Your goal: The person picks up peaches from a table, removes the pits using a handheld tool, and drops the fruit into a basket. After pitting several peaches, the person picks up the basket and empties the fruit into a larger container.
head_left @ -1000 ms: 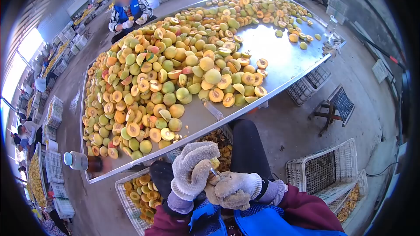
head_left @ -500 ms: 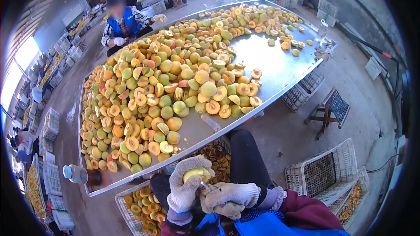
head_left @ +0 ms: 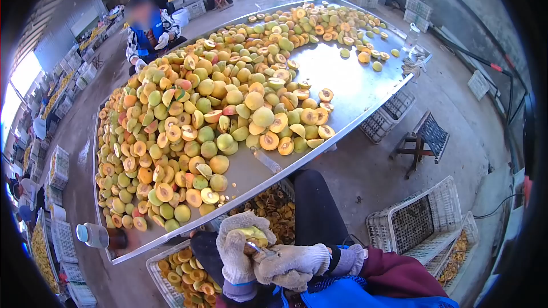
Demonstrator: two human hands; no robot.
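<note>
My left hand [head_left: 233, 255], in a soiled knitted glove, is closed around a yellow-green peach half [head_left: 252, 232] in front of my lap. My right hand [head_left: 292, 263], gloved alike, grips a small shiny metal tool [head_left: 260, 251]. The tool's tip meets the cut side of the peach; its handle is hidden in my fist. Just beyond my hands rises the edge of a metal table [head_left: 334, 68], heaped with halved peaches [head_left: 211, 114]. Below my hands, a crate [head_left: 153, 268] holds peach halves, and dark brown-yellow scraps [head_left: 274, 208] lie under the table edge.
A bottle of dark liquid [head_left: 103, 236] lies at the table's near left corner, and a clear bottle [head_left: 411, 37] stands at the far right. A co-worker [head_left: 149, 31] sits across the table. To my right are a folding stool [head_left: 423, 142] and plastic crates [head_left: 416, 219].
My view has shifted slightly, so the table sits further left. The metal tool has moved against the peach's cut side, and the peach has turned in my left hand. The co-worker's hands have moved.
</note>
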